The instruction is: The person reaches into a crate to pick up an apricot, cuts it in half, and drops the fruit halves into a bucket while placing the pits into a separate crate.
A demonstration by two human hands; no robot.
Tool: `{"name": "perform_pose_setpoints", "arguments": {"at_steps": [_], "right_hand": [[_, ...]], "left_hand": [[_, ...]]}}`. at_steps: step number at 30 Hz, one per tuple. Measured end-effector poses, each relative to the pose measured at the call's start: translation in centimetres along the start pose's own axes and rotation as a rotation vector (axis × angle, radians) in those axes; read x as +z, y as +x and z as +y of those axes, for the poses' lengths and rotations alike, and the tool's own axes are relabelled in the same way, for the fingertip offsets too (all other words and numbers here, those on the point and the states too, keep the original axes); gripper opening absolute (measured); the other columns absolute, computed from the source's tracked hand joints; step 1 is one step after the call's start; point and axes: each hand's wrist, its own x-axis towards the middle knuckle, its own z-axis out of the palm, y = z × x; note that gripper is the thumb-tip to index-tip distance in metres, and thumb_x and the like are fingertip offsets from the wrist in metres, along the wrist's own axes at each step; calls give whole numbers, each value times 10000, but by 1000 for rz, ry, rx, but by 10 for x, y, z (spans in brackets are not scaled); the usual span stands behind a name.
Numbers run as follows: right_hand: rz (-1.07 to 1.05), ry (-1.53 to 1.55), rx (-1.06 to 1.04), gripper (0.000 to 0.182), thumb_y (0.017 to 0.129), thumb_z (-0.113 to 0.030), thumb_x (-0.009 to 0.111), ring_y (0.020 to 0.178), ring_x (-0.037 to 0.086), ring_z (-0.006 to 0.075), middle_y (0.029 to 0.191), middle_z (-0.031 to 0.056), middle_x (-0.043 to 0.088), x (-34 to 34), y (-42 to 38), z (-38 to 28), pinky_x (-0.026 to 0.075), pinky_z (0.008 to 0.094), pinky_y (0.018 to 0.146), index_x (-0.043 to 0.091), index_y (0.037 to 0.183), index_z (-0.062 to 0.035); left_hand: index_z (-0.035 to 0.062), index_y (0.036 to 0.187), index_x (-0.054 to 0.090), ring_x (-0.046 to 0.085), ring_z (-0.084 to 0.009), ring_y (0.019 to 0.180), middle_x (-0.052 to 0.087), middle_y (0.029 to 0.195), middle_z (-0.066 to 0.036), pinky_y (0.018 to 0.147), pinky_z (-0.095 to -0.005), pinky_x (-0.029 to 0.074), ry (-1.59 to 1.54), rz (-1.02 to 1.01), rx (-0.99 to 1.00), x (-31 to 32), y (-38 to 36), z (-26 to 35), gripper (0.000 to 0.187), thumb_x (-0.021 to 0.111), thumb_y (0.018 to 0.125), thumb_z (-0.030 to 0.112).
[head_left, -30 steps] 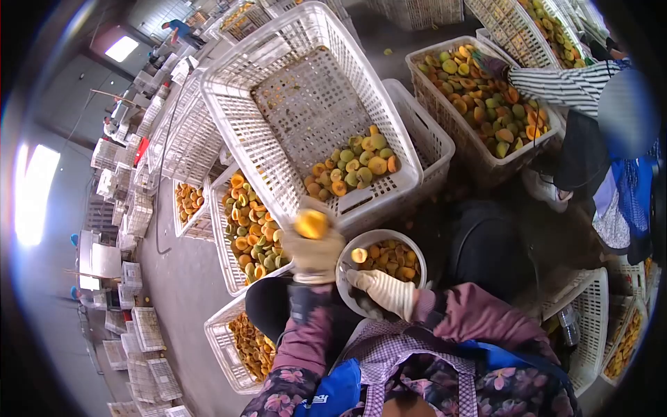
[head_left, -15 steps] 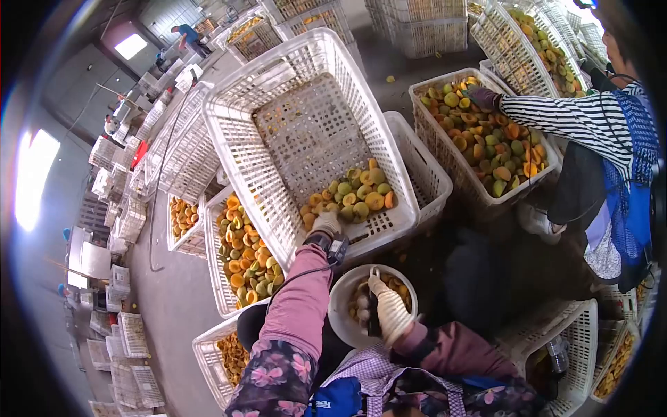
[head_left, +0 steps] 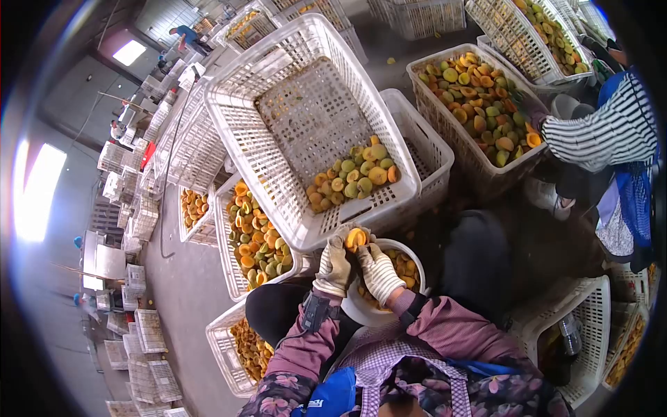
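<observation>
Orange fruit (head_left: 357,240): one, cut face showing, held up between the two hands, just above the far rim of the white bucket (head_left: 367,315)

Left hand (head_left: 334,269): gloved, fingers closed on the fruit

Right hand (head_left: 379,275): gloved, fingertips at the fruit's near side; whether it grips, or hides a tool, cannot be told

White bucket: between the knees, part-filled with fruit pieces (head_left: 405,270)

Tilted crate (head_left: 243,125): white, slatted, beyond the hands; whole-looking green and orange fruits (head_left: 358,174) gathered at its low end

Side crate (head_left: 224,240): on the left, heaped with halves

Striped sleeve (head_left: 597,132): a co-worker's, at another filled crate (head_left: 455,132)

Step in hand: by judgement, two-handed work on a single fruit

Next move: seems to call for a firm left hold, with the right fingers free to work the flesh
</observation>
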Motion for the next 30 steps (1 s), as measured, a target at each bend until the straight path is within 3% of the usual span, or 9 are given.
{"name": "perform_pose_setpoints", "arguments": {"at_steps": [4,9,13,15,17,20,23,25,30], "right_hand": [[-106,-249,127,375,945,-279,413,912,560,364,981,230,594,-6,-20,-38,444,351,804,484,1183,3],[-298,-414,251,364,939,-268,398,842,570,379,945,225,599,-1,-18,-15,460,367,762,484,1192,-20],[-260,-117,184,471,910,-412,399,755,605,361,802,215,622,7,-25,-13,476,397,693,536,1082,5],[-333,36,371,426,896,-456,432,533,538,232,631,83,555,-2,-30,-37,437,349,499,575,938,-57],[-540,244,852,385,879,-498,456,397,391,125,528,-9,427,-16,-31,-72,318,286,375,554,795,-135],[-569,426,869,399,867,-543,455,349,324,98,489,-47,385,-17,-38,-66,260,270,336,519,723,-176],[-595,325,824,416,872,-548,442,375,382,97,506,-38,450,-24,-45,-72,301,276,356,553,769,-161],[-538,280,652,427,883,-520,426,351,379,128,505,5,466,-12,-57,-49,299,300,341,564,794,-126],[-453,297,862,400,913,-431,401,489,440,116,577,18,469,-24,-40,-78,349,268,446,576,834,-79]], "left_hand": [[14,922,545,579,-206,728,603,798,-96,720,-305,489,-178,303,-154,14,-4,10,372,374,965,341],[25,780,546,549,-165,617,571,683,-77,590,-269,452,-37,236,-266,9,-4,9,449,364,961,393],[16,724,532,530,-153,581,553,644,-84,564,-255,432,133,78,24,0,-6,4,450,382,954,372],[18,676,515,514,-158,559,541,624,-92,550,-254,422,-68,-179,-114,-9,-1,8,407,424,933,321],[16,731,513,509,-179,549,541,622,-105,548,-277,421,-76,-62,-333,-2,-7,19,301,453,900,258],[19,821,517,531,-192,601,539,653,-94,616,-284,470,-52,81,16,-2,-2,21,287,428,913,276],[59,905,550,564,-216,812,567,801,-84,757,-366,492,-1683,59,-165,-29,7,66,318,455,901,363],[68,946,550,562,-227,820,576,851,-71,823,-415,479,-1104,598,341,-37,24,79,315,464,898,367],[84,909,563,589,-181,774,606,805,-16,745,-355,490,-549,476,154,-41,25,61,261,469,899,327]]}}
